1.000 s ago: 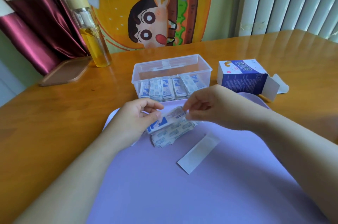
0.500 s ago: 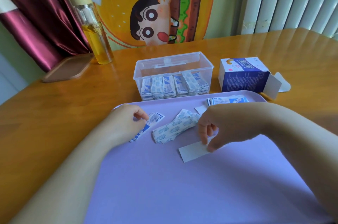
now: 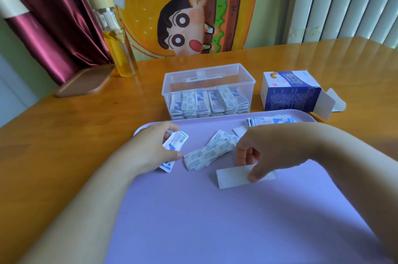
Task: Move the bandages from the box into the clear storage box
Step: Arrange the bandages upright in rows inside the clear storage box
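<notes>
The clear storage box [image 3: 208, 82] stands open beyond the tray, with several wrapped bandages [image 3: 210, 103] lined up inside. To its right lies the blue and white bandage box [image 3: 289, 91], its flap open. On the purple tray [image 3: 215, 220], my left hand [image 3: 150, 149] holds a small stack of bandages [image 3: 175, 141]. A loose pile of bandages [image 3: 210, 151] lies between my hands. My right hand [image 3: 265, 149] pinches a white paper strip [image 3: 232, 176] that lies on the tray. More bandages [image 3: 269, 121] sit at the tray's far right edge.
A glass bottle of yellow liquid [image 3: 117, 48] and a brown lid [image 3: 86, 82] stand at the table's back left. A small white paper scrap [image 3: 240, 130] lies on the tray. Curtains and a cartoon cushion are behind the wooden table [image 3: 53, 145].
My hands parted: the left kept the bandage stack and drew left, the right dropped to the white strip and took hold of it. The view shifted slightly.
</notes>
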